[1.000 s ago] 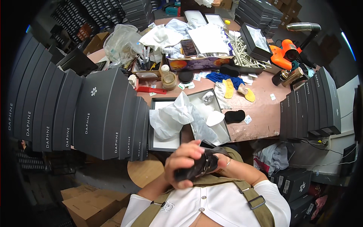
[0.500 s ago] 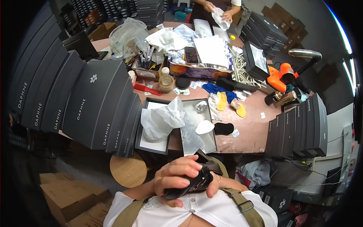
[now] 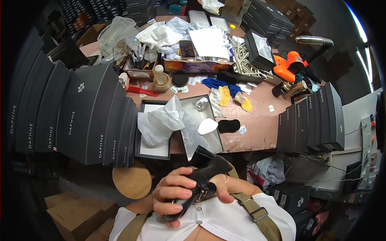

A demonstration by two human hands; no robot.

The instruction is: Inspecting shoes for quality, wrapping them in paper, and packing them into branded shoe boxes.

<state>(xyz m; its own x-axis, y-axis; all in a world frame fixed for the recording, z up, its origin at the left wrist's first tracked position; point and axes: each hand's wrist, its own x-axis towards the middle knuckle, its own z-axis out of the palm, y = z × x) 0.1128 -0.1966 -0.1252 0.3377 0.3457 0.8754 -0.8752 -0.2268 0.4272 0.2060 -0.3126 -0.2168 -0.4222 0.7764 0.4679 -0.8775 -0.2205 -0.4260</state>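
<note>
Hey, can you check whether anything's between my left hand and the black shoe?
Nothing visible is: your left hand lies directly over the shoe. Your right hand is at its other side, partly hidden by it, so I can't tell how fully that one grips.

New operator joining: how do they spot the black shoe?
Find the pink table, then drop below its near edge to the white shirt. In front of it, the left hand and right hand hold the black shoe. Its shiny metal fitting sets it apart from the plain black pad on the table.
</note>
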